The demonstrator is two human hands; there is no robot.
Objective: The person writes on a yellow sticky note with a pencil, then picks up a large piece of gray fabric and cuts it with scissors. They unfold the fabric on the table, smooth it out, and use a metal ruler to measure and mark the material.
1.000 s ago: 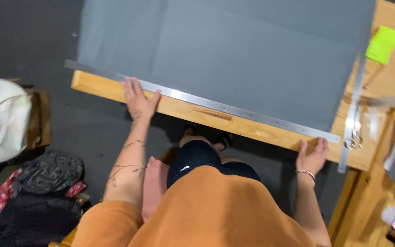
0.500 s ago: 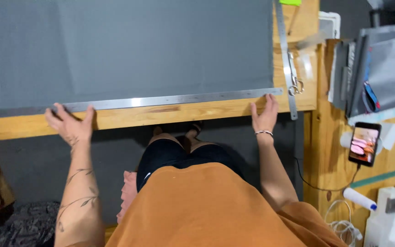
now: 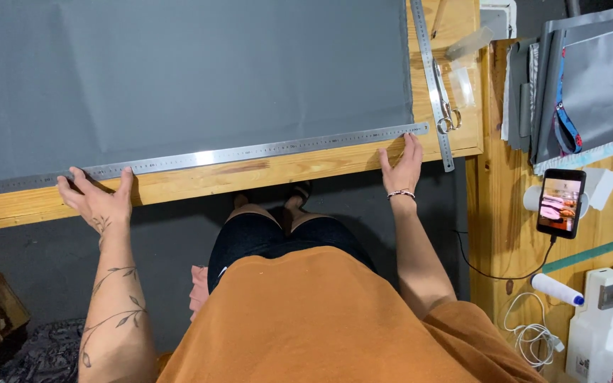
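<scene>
Steel ruler (image 3: pixel 250 152) edges grey fabric (image 3: pixel 186 71) on wooden table (image 3: pixel 264 172).

Metal rulers: two, long ruler (image 3: pixel 200 157) and side ruler (image 3: pixel 432 78)
Grey fabric sheets: one (image 3: pixel 186 71)
Phones: one (image 3: pixel 560 203)
Scissors: one (image 3: pixel 447 113)
Thread spools: one (image 3: pixel 557 289)

You get even, bright overhead light with a glare patch on the long steel ruler (image 3: pixel 200 157), soft shadow under the wooden tabletop (image 3: pixel 264 174), sharp focus throughout.
</scene>
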